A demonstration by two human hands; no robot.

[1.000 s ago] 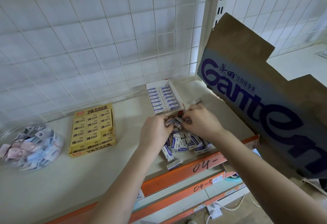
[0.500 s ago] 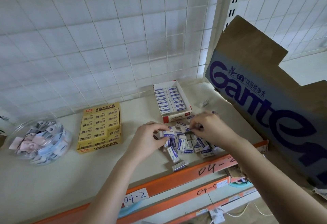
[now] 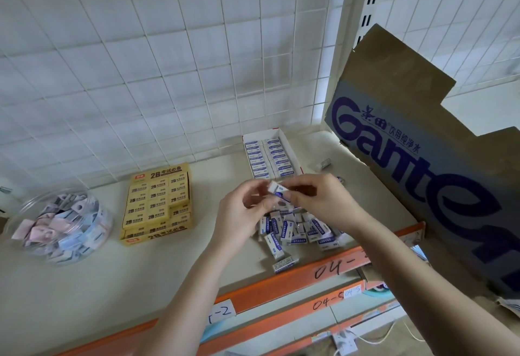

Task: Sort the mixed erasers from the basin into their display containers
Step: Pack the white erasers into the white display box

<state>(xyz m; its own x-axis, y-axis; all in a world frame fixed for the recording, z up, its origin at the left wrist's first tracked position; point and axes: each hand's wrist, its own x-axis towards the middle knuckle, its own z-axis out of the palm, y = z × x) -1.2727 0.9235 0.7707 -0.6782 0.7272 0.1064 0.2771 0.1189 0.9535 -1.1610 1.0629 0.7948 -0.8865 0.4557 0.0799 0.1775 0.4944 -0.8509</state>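
**Spotter A:** You're holding one eraser (image 3: 277,189) between your two hands. Its long axis is running on a slant. The bare white end is pointing up toward your left hand (image 3: 243,210), and the blue-printed sleeve end is pointing down toward your right hand (image 3: 319,200).

**Spotter B:** Both hands are gripping it. Your left thumb and fingertips are pinching the white end, with the fingers curled in narrow. Your right fingertips are pinching the sleeve end, and the back of that hand is facing up.

**Spotter A:** Your forearms are reaching in from below and converging, so your hands are meeting fingertip to fingertip above the shelf (image 3: 140,271).

**Spotter B:** The loose pile of erasers (image 3: 295,231) is lying just beneath your hands and spreading under your right wrist.

**Spotter A:** The white display box (image 3: 291,148) is sitting just beyond your fingertips, with two rows of erasers lying flat inside.

**Spotter B:** Out past your left hand, the yellow 2B box (image 3: 156,236) is sitting well apart, and the clear basin (image 3: 105,215) is sitting farther out again. Beyond your right hand, a stray eraser (image 3: 323,163) is lying near the cardboard carton (image 3: 408,130).
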